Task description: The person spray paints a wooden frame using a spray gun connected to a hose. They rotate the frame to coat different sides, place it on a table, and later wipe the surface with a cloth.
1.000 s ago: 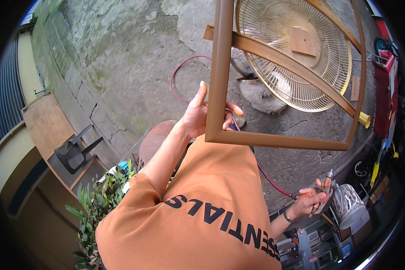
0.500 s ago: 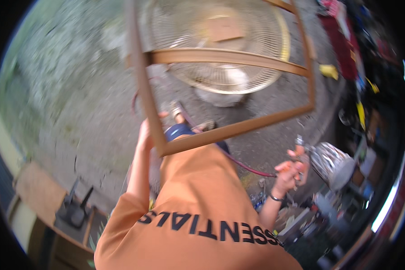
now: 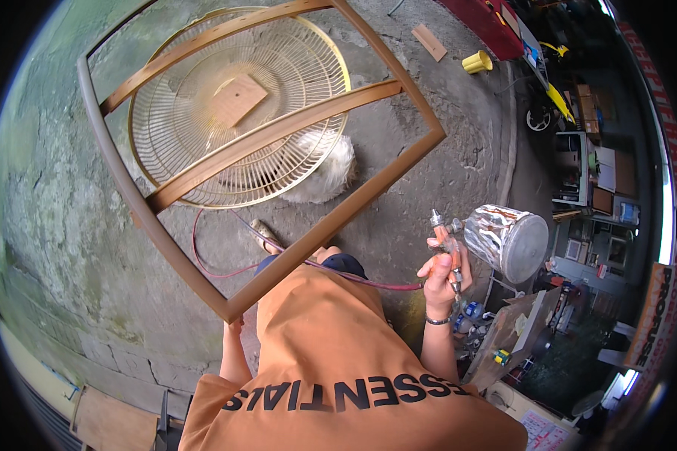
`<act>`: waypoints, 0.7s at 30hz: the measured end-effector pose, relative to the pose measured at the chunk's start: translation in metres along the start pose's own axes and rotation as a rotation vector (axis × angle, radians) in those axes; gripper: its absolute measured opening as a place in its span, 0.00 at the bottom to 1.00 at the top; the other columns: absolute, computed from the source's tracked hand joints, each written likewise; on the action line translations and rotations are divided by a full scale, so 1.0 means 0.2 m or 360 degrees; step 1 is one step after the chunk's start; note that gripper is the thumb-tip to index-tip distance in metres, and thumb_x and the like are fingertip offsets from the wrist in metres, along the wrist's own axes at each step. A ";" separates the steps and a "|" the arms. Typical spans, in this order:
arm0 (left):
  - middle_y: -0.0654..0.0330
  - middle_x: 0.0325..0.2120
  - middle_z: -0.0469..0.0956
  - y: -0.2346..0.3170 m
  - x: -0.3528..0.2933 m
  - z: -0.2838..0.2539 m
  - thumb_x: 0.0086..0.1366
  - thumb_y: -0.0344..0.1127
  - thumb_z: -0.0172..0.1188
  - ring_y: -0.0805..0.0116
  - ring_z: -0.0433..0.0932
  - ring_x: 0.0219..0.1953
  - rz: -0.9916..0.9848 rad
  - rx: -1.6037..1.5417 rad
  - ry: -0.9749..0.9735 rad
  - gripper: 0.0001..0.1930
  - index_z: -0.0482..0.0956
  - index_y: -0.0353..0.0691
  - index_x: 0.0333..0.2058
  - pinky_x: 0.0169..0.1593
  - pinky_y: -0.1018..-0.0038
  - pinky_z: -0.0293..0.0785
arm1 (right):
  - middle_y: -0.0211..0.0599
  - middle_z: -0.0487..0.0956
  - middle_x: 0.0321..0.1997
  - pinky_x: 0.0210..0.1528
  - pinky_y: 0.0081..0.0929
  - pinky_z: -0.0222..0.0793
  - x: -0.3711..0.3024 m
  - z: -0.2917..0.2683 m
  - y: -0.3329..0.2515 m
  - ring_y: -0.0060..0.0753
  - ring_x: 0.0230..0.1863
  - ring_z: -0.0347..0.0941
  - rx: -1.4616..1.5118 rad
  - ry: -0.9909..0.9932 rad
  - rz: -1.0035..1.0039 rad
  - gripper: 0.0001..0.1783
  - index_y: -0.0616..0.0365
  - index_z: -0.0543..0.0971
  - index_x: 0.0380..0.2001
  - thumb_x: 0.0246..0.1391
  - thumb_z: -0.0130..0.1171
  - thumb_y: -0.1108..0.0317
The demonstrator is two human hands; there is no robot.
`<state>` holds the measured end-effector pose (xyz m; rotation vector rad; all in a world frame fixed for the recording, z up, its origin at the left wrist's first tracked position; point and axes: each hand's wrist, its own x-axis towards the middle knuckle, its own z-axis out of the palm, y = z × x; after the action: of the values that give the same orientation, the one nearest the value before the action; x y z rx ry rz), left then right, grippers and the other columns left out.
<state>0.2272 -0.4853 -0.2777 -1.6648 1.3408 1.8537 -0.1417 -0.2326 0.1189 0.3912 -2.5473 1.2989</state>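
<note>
A brown wooden frame (image 3: 337,219) with two crossbars hangs tilted in front of me, above a round wire fan grille (image 3: 332,68). My left hand (image 3: 235,328) is at its near corner, closed on it from underneath; most of the fingers are hidden behind the wood. Off to the right, my right hand (image 3: 438,276) is wrapped round a spray gun (image 3: 449,245). The gun has an orange body and a paint-streaked metal cup (image 3: 515,242) on its side, and its nozzle points away from me. A dark red hose (image 3: 380,284) runs leftward from near that hand.
On the grille lies a small wooden board (image 3: 238,100), with a white shaggy thing (image 3: 331,167) below the rim. A yellow cup (image 3: 477,62) and a wood offcut (image 3: 429,42) lie on the concrete floor. Cluttered shelves and a workbench (image 3: 515,334) line the right side.
The wooden frame has swung left and turned, its near corner coming closer to me. My left hand moved with it. My right hand with the spray gun has shifted slightly left and away from me.
</note>
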 end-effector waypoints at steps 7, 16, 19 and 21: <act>0.70 0.10 0.61 0.38 -0.11 0.18 0.63 0.58 0.51 0.78 0.54 0.10 0.0168 0.0060 0.0033 0.23 0.78 0.41 0.31 0.15 0.76 0.50 | 0.40 0.81 0.33 0.17 0.18 0.65 -0.04 -0.09 0.13 0.19 0.13 0.70 0.0049 -0.0018 0.0035 0.22 0.70 0.76 0.41 0.64 0.51 0.56; 0.61 0.29 0.81 0.60 -0.16 0.76 0.70 0.46 0.51 0.73 0.76 0.33 0.0685 0.0313 -0.0134 0.20 0.82 0.33 0.37 0.40 0.75 0.71 | 0.40 0.81 0.30 0.24 0.22 0.68 0.08 -0.20 0.37 0.22 0.15 0.71 0.0019 -0.0261 -0.0397 0.24 0.71 0.77 0.39 0.64 0.49 0.55; 0.57 0.36 0.80 0.81 -0.34 1.16 0.71 0.44 0.51 0.67 0.77 0.40 0.0971 0.0556 -0.0229 0.18 0.79 0.33 0.43 0.48 0.71 0.72 | 0.41 0.81 0.29 0.27 0.24 0.69 0.13 -0.24 0.49 0.21 0.14 0.70 0.0016 -0.0444 -0.0576 0.27 0.72 0.76 0.38 0.64 0.49 0.52; 0.53 0.39 0.79 0.84 -0.38 1.46 0.70 0.46 0.51 0.60 0.77 0.44 0.1266 0.0613 -0.0419 0.19 0.78 0.35 0.46 0.51 0.68 0.71 | 0.43 0.81 0.32 0.24 0.21 0.68 0.14 -0.25 0.57 0.20 0.15 0.71 0.0106 -0.0614 -0.0624 0.29 0.73 0.75 0.39 0.64 0.49 0.49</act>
<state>-0.0541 -0.3166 -0.1721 -0.6966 2.2507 1.8973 -0.2031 -0.1306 0.0708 1.1907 -2.5332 1.2510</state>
